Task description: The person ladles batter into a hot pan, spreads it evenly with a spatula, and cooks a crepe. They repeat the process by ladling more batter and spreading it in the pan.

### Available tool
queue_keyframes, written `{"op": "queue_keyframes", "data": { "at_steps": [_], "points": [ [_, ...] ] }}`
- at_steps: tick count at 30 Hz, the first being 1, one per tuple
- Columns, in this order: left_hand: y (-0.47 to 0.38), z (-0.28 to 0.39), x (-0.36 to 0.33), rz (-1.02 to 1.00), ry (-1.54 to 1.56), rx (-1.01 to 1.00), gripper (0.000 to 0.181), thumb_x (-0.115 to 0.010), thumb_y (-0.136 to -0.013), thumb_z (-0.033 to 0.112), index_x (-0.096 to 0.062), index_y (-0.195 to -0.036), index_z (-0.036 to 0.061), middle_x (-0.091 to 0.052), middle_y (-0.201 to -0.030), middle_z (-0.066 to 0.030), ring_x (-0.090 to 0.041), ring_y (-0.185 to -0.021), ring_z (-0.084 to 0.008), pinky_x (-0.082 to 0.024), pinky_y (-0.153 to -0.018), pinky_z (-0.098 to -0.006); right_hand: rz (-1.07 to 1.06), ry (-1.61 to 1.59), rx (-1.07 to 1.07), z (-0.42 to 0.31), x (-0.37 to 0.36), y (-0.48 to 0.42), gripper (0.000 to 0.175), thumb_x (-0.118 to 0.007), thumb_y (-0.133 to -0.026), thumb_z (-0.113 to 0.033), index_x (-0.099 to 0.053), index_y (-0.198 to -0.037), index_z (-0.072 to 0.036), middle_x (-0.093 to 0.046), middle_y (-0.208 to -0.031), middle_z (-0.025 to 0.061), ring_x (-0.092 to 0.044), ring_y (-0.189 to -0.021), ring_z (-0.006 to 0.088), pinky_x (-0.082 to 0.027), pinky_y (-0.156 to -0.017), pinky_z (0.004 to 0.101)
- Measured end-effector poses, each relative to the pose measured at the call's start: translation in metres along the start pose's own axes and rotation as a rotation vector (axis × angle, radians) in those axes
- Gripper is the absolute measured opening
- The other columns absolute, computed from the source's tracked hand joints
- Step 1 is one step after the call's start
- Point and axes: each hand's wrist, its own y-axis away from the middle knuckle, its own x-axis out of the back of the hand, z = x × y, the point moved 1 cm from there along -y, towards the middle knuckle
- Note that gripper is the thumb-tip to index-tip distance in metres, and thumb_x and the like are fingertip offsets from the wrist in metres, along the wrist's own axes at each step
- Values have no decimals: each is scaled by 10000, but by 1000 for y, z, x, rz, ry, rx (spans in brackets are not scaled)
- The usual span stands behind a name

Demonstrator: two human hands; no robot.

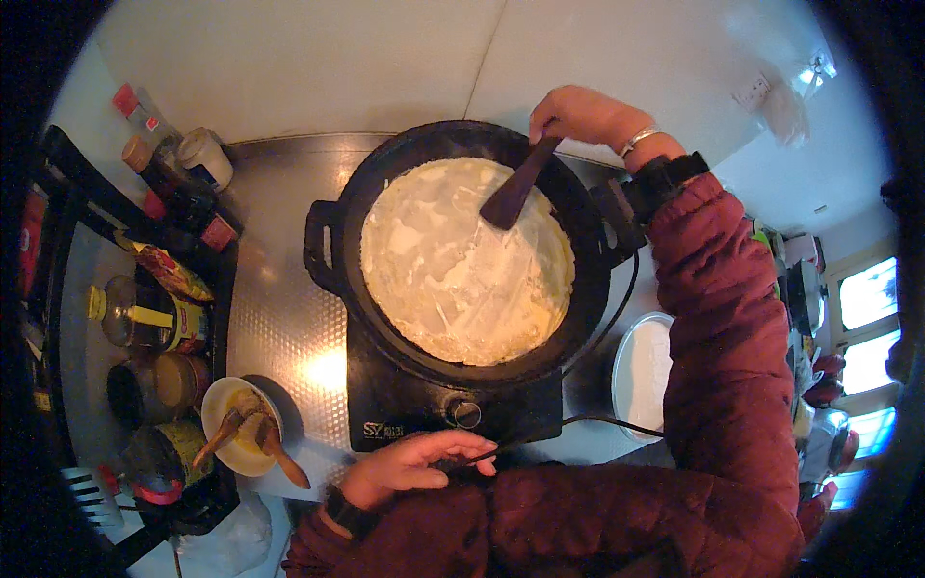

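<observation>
A round, pale pancake or sheet of batter (462,267) covers most of the floor of a black two-handled pan (348,246). Wet streaks and whitish patches mark its surface. From the far right rim, my right hand (589,115) grips the handle of a dark spatula (514,189), whose flat blade rests on the batter right of its middle. The pan sits on a black electric cooker (405,404) with a front knob (463,412). My left hand (419,462) is by the cooker's front edge, a thin black cord (531,437) between its fingers.
On the left stand a bowl (246,466) with two wooden-handled tools, a rack (230,289) of jars and bottles, and a white-lidded jar (205,160). A white, round container (643,376) is partly behind my right sleeve. A wall (347,65) rises behind the pan.
</observation>
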Motion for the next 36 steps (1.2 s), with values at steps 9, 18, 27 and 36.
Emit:
{"op": "queue_keyframes", "data": {
  "at_steps": [9,18,27,36],
  "points": [
    [-1,-4,4,-28,16,-34,735,-605,-792,465,-388,-1298,-22,-520,-1187,-147,-454,-1150,-251,-287,-1011,-376,-67,-305,347,-38,-17,-20,136,-579,-757,-38,-666,-857,-66,-652,-863,92,-604,-780,252,-461,-729,317],
    [4,-6,5,-30,-4,-70,738,-606,-794,475,-389,-1297,-20,-519,-1186,-137,-452,-1153,-241,-283,-1015,-371,148,63,-70,18,5,5,134,-598,-722,-146,-685,-821,-122,-662,-769,90,-627,-751,277,-480,-676,370],
    [-3,-5,-3,-45,0,28,735,-616,-793,461,-383,-1294,-23,-521,-1188,-137,-453,-1161,-240,-288,-1020,-369,198,-317,19,-7,-44,19,123,-585,-747,-142,-663,-831,-98,-659,-782,89,-616,-727,252,-472,-676,350],
    [-2,0,-9,-83,-18,20,737,-617,-798,446,-377,-1297,-40,-508,-1216,-145,-456,-1162,-227,-299,-1016,-357,208,-14,-383,23,-35,110,123,-540,-792,-94,-644,-839,-51,-637,-773,123,-600,-730,292,-471,-682,340]
  ]
}}
